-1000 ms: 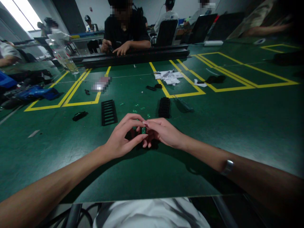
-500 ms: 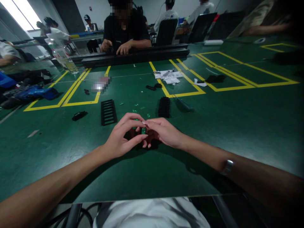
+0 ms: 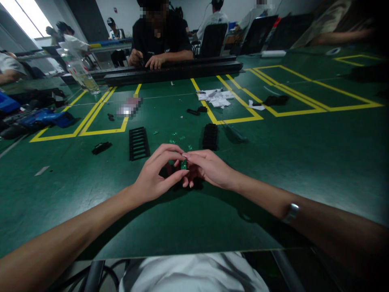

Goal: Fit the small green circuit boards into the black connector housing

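Note:
A small green circuit board (image 3: 184, 165) is held upright between my two hands, just above the table. My left hand (image 3: 161, 168) is closed on it, with the thumb at its lower end and the fingers at its upper end. The thumb of my right hand (image 3: 209, 168) presses near its top, and the other fingers curl beneath, partly hidden. Past my fingertips lie several loose green circuit boards (image 3: 182, 138). A black slotted rack (image 3: 139, 144) lies flat beyond my left hand, and a second black rack (image 3: 210, 137) beyond my right.
A small black part (image 3: 101, 148) lies left. Crumpled white paper (image 3: 216, 97) and a clear plastic bag (image 3: 235, 133) lie further back. A bottle (image 3: 88, 81) stands far left near a blue-and-black object (image 3: 51, 118). Long black rails (image 3: 173, 71) cross the far side, where a person (image 3: 162, 36) sits.
My hands stay almost in place, with slight finger movement around the circuit board. The person opposite has shifted their hands a little.

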A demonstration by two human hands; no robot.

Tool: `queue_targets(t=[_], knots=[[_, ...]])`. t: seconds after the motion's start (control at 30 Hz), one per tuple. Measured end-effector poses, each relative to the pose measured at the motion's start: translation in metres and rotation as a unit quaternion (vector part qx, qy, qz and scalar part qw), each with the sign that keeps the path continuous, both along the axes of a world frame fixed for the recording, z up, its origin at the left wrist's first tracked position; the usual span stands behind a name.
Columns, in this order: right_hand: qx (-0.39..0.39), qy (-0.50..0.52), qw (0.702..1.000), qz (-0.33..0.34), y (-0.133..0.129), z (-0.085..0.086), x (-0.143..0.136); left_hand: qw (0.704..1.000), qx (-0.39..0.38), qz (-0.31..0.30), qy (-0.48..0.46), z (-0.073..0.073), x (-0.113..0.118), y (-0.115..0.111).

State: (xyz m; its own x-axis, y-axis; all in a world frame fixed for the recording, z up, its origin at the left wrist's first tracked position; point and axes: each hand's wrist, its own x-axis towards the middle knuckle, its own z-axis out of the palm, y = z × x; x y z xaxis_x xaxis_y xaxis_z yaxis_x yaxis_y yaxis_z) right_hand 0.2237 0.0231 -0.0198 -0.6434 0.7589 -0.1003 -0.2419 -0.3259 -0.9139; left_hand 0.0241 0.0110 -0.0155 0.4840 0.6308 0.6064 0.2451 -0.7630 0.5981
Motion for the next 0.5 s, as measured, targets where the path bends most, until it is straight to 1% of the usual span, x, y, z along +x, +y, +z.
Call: queue_targets(t=[0.33,0.5], knots=[[0.005,0.006,1.0,0.001,0.001,-0.0027,0.0002,1.0,-0.002,0.002,0.006,-0.0003,-0.0002,0.0002],[0.003,-0.002,1.0,-0.009,0.0003,-0.0019,-0.0002,1.0,-0.001,0.003,0.006,-0.0001,-0.0006,0.0005]])
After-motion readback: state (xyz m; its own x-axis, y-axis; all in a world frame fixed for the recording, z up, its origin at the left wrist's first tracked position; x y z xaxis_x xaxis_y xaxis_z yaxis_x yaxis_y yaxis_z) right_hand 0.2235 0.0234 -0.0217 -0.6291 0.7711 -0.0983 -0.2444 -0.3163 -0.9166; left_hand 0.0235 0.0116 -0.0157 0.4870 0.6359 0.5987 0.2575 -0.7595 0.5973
